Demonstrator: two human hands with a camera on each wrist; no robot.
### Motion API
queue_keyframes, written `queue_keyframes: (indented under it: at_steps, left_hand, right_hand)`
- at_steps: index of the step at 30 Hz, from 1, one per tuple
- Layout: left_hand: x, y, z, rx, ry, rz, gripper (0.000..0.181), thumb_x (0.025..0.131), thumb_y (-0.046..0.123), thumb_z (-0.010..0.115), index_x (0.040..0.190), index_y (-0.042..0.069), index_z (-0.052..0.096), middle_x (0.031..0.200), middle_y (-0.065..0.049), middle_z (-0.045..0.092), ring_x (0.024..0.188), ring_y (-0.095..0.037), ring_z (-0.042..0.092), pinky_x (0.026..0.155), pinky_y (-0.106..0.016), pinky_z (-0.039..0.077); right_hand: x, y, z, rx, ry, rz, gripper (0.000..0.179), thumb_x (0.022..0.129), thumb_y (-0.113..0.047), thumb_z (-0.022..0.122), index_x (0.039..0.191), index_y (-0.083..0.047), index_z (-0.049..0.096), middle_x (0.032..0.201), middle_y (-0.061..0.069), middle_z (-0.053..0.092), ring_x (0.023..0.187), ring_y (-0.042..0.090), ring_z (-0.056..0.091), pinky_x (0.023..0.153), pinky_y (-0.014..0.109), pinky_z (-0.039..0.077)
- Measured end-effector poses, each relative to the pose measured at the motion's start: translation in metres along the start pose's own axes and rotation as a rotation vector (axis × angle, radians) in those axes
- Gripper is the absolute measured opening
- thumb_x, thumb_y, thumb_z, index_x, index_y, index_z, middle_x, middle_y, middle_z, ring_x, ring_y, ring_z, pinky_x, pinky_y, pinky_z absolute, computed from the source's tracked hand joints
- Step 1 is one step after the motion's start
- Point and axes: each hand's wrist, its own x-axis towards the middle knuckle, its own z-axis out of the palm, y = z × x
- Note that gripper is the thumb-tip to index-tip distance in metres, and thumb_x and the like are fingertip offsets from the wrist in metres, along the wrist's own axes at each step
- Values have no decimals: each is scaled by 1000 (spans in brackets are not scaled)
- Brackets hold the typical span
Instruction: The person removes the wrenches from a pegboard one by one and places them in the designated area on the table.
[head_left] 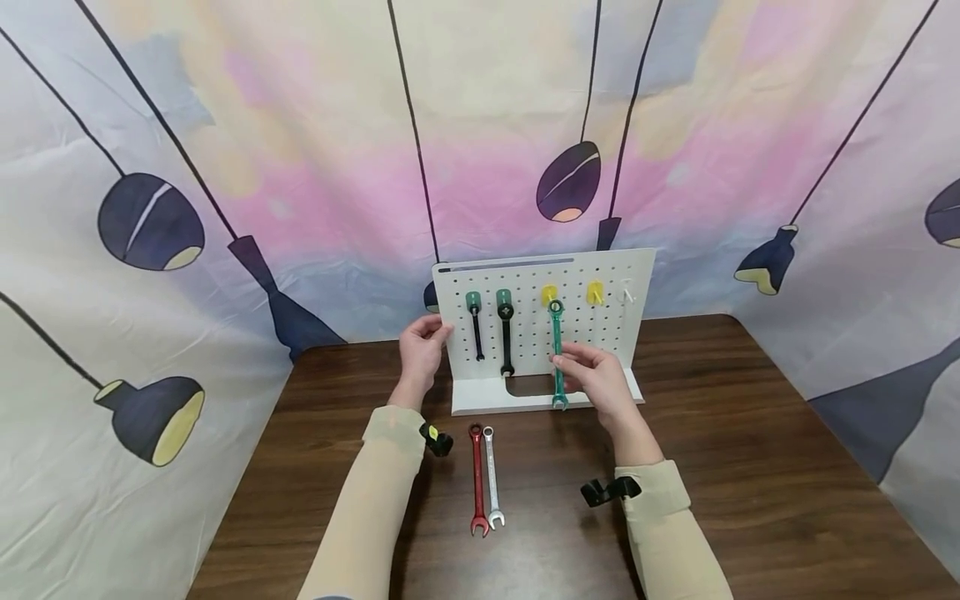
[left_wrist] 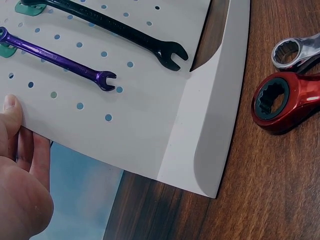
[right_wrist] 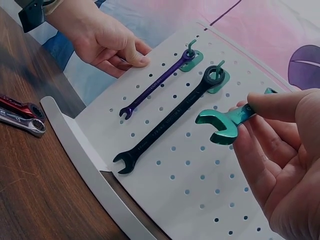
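A white pegboard (head_left: 615,333) stands on the table. My left hand (head_left: 422,354) holds its left edge, thumb on the front face and fingers behind. With thumb and fingers, my right hand (head_left: 600,379) pinches a green combination wrench (head_left: 558,350) upright before the board, open jaw downward. The wrench's ring end overlaps the left yellow hook (head_left: 549,292) in the head view. From green hooks at the left hang a small purple wrench (left_wrist: 55,56) and a larger black wrench (right_wrist: 170,117), both by their ring ends.
On the brown wooden table (head_left: 337,492), a red wrench (head_left: 477,483) and a silver wrench (head_left: 492,475) lie side by side in front of the board. Another yellow hook (head_left: 595,292) and a white hook (head_left: 627,292) are at the board's right. A printed curtain (head_left: 480,100) hangs behind.
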Motion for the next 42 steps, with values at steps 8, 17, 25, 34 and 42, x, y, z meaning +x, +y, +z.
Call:
queue_keyframes:
  at_steps: [8, 17, 25, 34, 42]
  left_hand:
    - [-1, 1, 0, 6, 7, -1, 15, 98, 5, 80, 113, 1, 79, 92, -1, 71, 84, -13, 65, 72, -22, 55]
    - [1, 4, 1, 1, 10, 1, 16, 98, 4, 79, 113, 0, 78, 90, 2, 69, 83, -11, 64, 73, -22, 55]
    - [0, 4, 1, 0, 1, 3, 16, 98, 5, 79, 113, 0, 79, 91, 0, 70, 84, -12, 65, 74, -23, 55]
    - [-2, 5, 1, 1, 7, -3, 16, 98, 5, 79, 113, 0, 79, 91, 1, 70, 84, -11, 66, 74, -23, 55]
    - [-3, 5, 1, -3, 11, -13, 16, 98, 5, 79, 113, 0, 79, 90, 1, 70, 83, -10, 66, 73, -22, 55]
  right_hand:
    - [-3, -3, 5, 35, -24, -9, 43, 102, -18, 77, 136, 7, 67, 110, 10, 80, 82, 12, 76, 79, 34, 63]
    - [-2, -4, 6, 50, -75, -22, 41, 103, -17, 75, 134, 9, 67, 105, 5, 81, 86, 13, 77, 80, 33, 61]
    - [-6, 10, 1, 79, -79, 45, 48, 103, -14, 74, 140, 12, 61, 102, -2, 80, 93, 13, 76, 82, 27, 60]
    - [-13, 26, -4, 59, -126, 110, 46, 101, -10, 75, 140, 9, 60, 108, 1, 80, 96, 12, 73, 83, 30, 61]
    - [-20, 39, -8, 20, -206, 103, 41, 102, -13, 74, 132, 12, 59, 104, 5, 79, 93, 12, 74, 80, 30, 62]
